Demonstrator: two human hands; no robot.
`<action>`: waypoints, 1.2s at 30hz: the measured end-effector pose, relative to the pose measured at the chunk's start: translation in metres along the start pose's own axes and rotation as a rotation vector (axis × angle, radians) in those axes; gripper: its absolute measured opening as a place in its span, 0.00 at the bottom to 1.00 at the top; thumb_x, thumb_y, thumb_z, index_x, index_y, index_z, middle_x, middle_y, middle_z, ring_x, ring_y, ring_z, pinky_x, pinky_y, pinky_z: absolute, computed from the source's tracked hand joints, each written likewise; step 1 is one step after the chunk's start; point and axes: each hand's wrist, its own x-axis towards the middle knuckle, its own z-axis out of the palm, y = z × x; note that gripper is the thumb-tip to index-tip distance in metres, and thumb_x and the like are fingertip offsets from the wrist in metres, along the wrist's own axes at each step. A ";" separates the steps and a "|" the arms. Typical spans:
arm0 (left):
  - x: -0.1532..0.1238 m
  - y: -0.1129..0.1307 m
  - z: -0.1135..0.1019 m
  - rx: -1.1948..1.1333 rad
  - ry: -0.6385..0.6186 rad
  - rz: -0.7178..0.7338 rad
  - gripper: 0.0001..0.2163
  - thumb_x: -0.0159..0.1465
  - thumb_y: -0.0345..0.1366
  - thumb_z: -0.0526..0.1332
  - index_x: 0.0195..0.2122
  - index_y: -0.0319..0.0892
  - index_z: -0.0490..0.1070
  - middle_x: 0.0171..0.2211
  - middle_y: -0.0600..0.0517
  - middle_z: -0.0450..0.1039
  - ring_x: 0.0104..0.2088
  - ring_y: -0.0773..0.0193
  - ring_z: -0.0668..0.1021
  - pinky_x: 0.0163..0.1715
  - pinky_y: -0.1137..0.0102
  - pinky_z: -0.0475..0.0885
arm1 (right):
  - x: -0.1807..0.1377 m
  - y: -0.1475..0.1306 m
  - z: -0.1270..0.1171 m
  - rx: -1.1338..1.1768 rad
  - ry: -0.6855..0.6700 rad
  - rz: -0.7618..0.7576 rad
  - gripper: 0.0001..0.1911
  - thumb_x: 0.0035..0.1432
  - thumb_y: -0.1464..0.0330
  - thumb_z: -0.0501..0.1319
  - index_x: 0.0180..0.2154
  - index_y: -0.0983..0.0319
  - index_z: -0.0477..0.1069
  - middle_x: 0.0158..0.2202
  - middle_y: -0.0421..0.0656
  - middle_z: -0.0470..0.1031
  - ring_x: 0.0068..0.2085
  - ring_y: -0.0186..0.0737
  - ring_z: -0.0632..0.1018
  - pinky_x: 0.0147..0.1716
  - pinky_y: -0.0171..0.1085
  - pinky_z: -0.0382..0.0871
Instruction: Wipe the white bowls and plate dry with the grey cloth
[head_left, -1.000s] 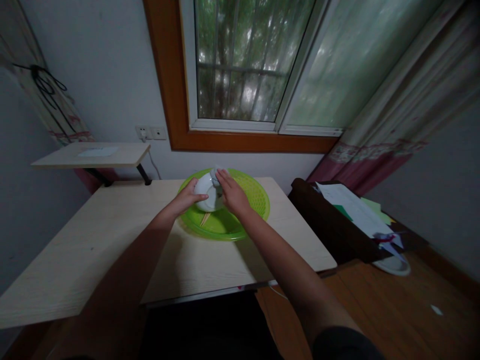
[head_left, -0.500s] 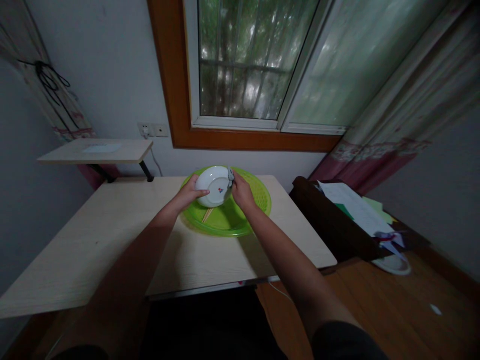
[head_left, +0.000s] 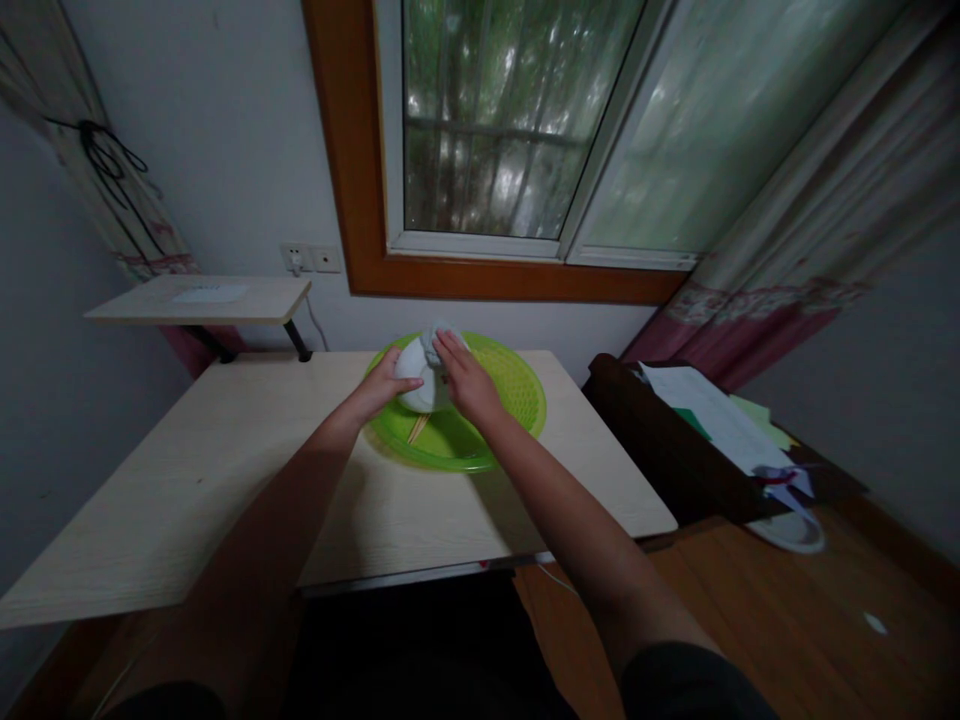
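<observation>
My left hand (head_left: 382,388) grips a white plate (head_left: 415,375) by its left rim, thumb over the front face. The plate is tilted toward me above a round green plastic basket (head_left: 517,375). With my right hand (head_left: 466,378) I press a light grey cloth (head_left: 430,342) against the upper part of the plate; the hand covers the plate's right side. A pair of wooden chopsticks (head_left: 418,428) lies in the basket below the plate.
The basket rests on a pale wooden table (head_left: 247,440). A small raised shelf (head_left: 202,298) stands at the table's back left. To the right is a dark brown piece of furniture (head_left: 645,440) bearing papers (head_left: 701,410). A window (head_left: 517,130) is behind.
My right hand has moved left with the cloth, from the plate's right rim across its face to the upper part. The left hand keeps its hold.
</observation>
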 end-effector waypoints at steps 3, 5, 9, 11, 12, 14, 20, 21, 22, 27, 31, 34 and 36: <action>-0.002 0.004 0.000 0.022 0.036 -0.002 0.30 0.46 0.39 0.74 0.49 0.42 0.66 0.46 0.49 0.72 0.48 0.54 0.75 0.51 0.61 0.70 | -0.003 0.016 -0.003 0.032 0.123 0.220 0.34 0.65 0.77 0.50 0.71 0.59 0.58 0.72 0.48 0.60 0.72 0.47 0.63 0.72 0.56 0.57; -0.003 0.006 0.000 0.034 0.046 0.003 0.30 0.46 0.40 0.74 0.49 0.42 0.66 0.46 0.49 0.72 0.49 0.53 0.75 0.52 0.61 0.70 | -0.004 0.024 -0.004 0.048 0.157 0.323 0.32 0.66 0.76 0.51 0.69 0.61 0.61 0.69 0.49 0.67 0.68 0.50 0.69 0.70 0.57 0.61; -0.002 0.007 0.001 0.064 0.043 0.009 0.29 0.46 0.40 0.75 0.47 0.41 0.66 0.44 0.51 0.72 0.48 0.52 0.75 0.52 0.60 0.70 | -0.005 0.025 -0.004 0.050 0.156 0.324 0.31 0.65 0.76 0.51 0.69 0.61 0.62 0.67 0.48 0.70 0.66 0.51 0.72 0.69 0.56 0.63; -0.002 0.006 0.001 0.062 0.032 0.013 0.29 0.45 0.39 0.75 0.47 0.41 0.67 0.43 0.51 0.72 0.47 0.52 0.76 0.51 0.60 0.71 | -0.005 0.019 -0.003 0.028 0.129 0.227 0.33 0.64 0.77 0.51 0.70 0.60 0.59 0.70 0.47 0.64 0.71 0.49 0.66 0.71 0.55 0.59; -0.002 0.006 0.001 0.054 0.024 0.008 0.29 0.45 0.39 0.76 0.47 0.41 0.67 0.43 0.51 0.72 0.47 0.53 0.76 0.51 0.60 0.71 | -0.005 0.015 -0.002 0.014 0.104 0.162 0.34 0.64 0.77 0.51 0.71 0.60 0.58 0.72 0.47 0.61 0.73 0.47 0.62 0.72 0.54 0.56; -0.002 0.005 0.002 0.032 0.005 -0.011 0.29 0.45 0.38 0.75 0.47 0.41 0.67 0.42 0.51 0.73 0.45 0.54 0.76 0.50 0.60 0.71 | -0.003 0.006 -0.001 -0.009 0.034 0.026 0.35 0.64 0.78 0.51 0.71 0.58 0.58 0.74 0.46 0.56 0.75 0.44 0.55 0.74 0.53 0.52; -0.001 -0.001 0.001 -0.011 -0.029 -0.009 0.27 0.46 0.36 0.75 0.47 0.43 0.67 0.43 0.51 0.74 0.45 0.55 0.76 0.50 0.61 0.72 | 0.001 -0.005 0.001 -0.021 -0.094 -0.095 0.33 0.67 0.77 0.52 0.69 0.51 0.61 0.73 0.39 0.58 0.76 0.40 0.53 0.75 0.53 0.48; -0.001 -0.001 0.001 -0.001 -0.018 -0.008 0.27 0.46 0.36 0.75 0.46 0.43 0.67 0.43 0.51 0.74 0.45 0.55 0.77 0.50 0.60 0.72 | 0.001 -0.004 0.000 -0.018 -0.068 -0.067 0.34 0.66 0.78 0.51 0.69 0.52 0.61 0.74 0.40 0.58 0.76 0.40 0.53 0.74 0.53 0.49; -0.001 0.000 0.000 0.013 -0.003 -0.009 0.27 0.46 0.37 0.75 0.46 0.43 0.67 0.42 0.51 0.73 0.45 0.54 0.77 0.50 0.60 0.72 | 0.000 -0.001 0.000 -0.009 -0.032 -0.030 0.34 0.65 0.79 0.51 0.70 0.54 0.61 0.74 0.42 0.57 0.76 0.41 0.53 0.74 0.53 0.50; -0.004 0.006 0.001 0.031 0.046 0.002 0.28 0.47 0.38 0.75 0.47 0.42 0.67 0.44 0.50 0.73 0.47 0.53 0.76 0.51 0.61 0.71 | -0.005 0.023 -0.003 0.100 0.159 0.249 0.32 0.64 0.77 0.51 0.68 0.60 0.63 0.69 0.48 0.67 0.69 0.45 0.68 0.71 0.54 0.58; -0.005 0.007 0.000 -0.014 0.052 0.017 0.31 0.47 0.38 0.75 0.50 0.42 0.66 0.47 0.49 0.73 0.49 0.53 0.76 0.52 0.60 0.72 | -0.006 0.037 -0.004 0.235 0.157 0.397 0.29 0.65 0.66 0.59 0.67 0.60 0.64 0.64 0.50 0.72 0.63 0.49 0.74 0.67 0.55 0.64; -0.004 0.005 -0.001 -0.050 0.053 0.002 0.32 0.48 0.39 0.75 0.51 0.43 0.65 0.47 0.48 0.74 0.49 0.52 0.77 0.50 0.59 0.73 | -0.006 0.040 0.000 0.284 0.155 0.397 0.35 0.63 0.59 0.64 0.68 0.61 0.62 0.65 0.53 0.70 0.63 0.51 0.72 0.67 0.54 0.63; -0.004 0.004 -0.001 -0.042 0.055 -0.010 0.32 0.47 0.39 0.76 0.51 0.43 0.65 0.47 0.48 0.74 0.49 0.51 0.77 0.49 0.59 0.74 | -0.007 0.042 0.002 0.252 0.165 0.407 0.37 0.62 0.58 0.66 0.67 0.63 0.62 0.65 0.56 0.68 0.64 0.53 0.71 0.67 0.55 0.62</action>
